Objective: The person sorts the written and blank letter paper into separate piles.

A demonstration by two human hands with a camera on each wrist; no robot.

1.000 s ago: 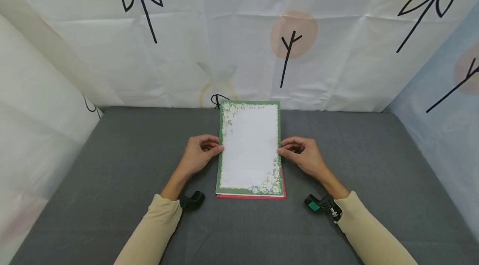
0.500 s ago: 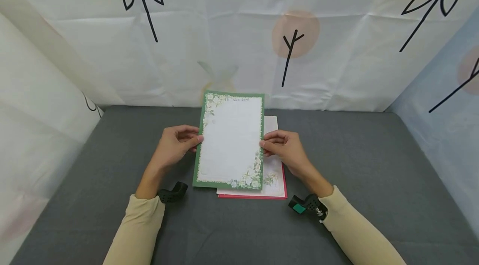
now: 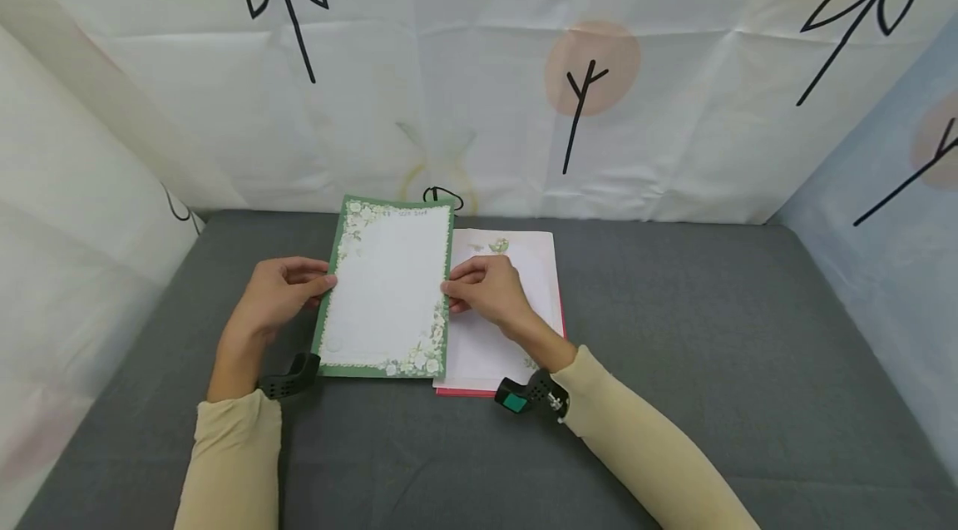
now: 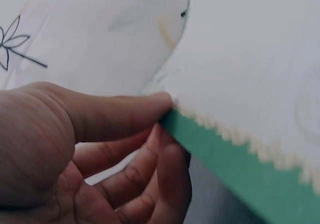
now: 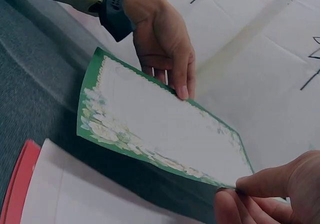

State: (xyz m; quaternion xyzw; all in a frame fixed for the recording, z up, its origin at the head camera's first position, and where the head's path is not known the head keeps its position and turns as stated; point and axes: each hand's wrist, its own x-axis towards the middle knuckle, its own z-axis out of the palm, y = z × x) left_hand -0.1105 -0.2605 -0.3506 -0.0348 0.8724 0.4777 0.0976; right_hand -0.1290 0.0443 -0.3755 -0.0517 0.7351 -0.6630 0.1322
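Observation:
A sheet of paper (image 3: 389,289) with a green border and white flowers is held up by both hands, raised off the table in the right wrist view. My left hand (image 3: 280,293) pinches its left edge between thumb and fingers; the left wrist view shows the thumb (image 4: 125,116) on top of the green border. On the opposite edge, my right hand (image 3: 486,290) pinches the paper the same way. Below and to the right lies a stack of paper (image 3: 509,339), its top sheet pale with faint flowers and red showing underneath. The green sheet overlaps the stack's left side.
A grey cloth (image 3: 674,330) covers the table. White fabric (image 3: 479,97) with plant drawings hangs behind it, and more fabric closes off both sides. Each wrist wears a black camera band (image 3: 292,376).
Both hands have lifted the green-bordered sheet off the stack and carried it left, where it now sits mostly beside the stack. The pale top sheet below has been uncovered.

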